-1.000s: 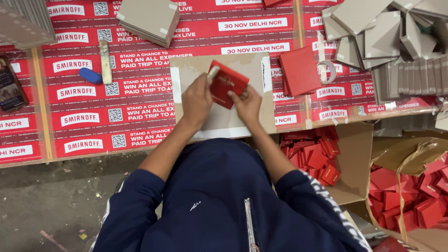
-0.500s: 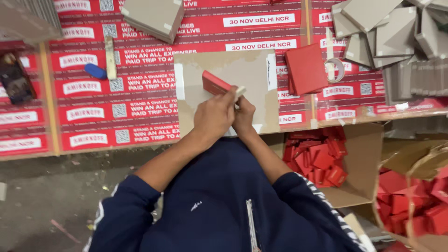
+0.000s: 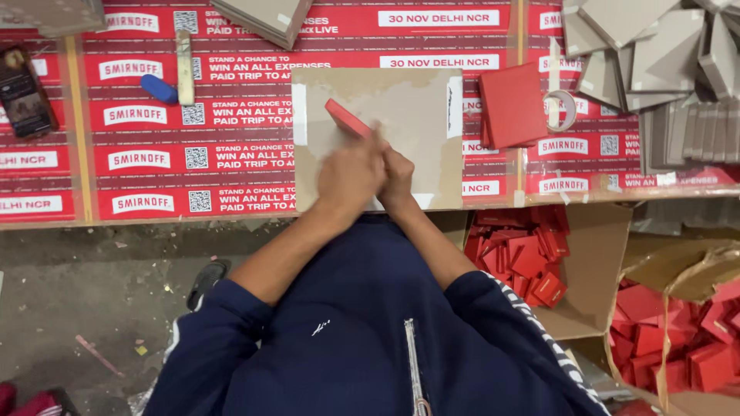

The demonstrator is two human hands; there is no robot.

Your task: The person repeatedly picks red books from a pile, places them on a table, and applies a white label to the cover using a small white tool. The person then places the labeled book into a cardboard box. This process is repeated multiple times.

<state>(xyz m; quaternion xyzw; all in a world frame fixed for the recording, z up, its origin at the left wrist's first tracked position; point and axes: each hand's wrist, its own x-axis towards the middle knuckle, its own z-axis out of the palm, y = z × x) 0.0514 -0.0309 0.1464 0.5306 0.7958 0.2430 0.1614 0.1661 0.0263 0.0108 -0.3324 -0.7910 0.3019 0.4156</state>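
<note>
Both my hands are pressed together over a small red box (image 3: 345, 118), which sticks out up and to the left of them. My left hand (image 3: 351, 176) covers most of it, and my right hand (image 3: 398, 173) sits close against its right side. The box is held above a brown cardboard sheet (image 3: 416, 108) taped flat on the table. How much of the box lies under my fingers is hidden.
A stack of red sheets (image 3: 512, 104) and a tape roll (image 3: 566, 110) lie right of the cardboard. Grey box parts (image 3: 655, 69) are piled at the back right. A blue object (image 3: 159, 88) sits at left. Cartons of red boxes (image 3: 532, 254) stand below the table edge.
The red box has turned from facing flat towards me to edge-on and tilted left. My hands have closed together over it and moved slightly down.
</note>
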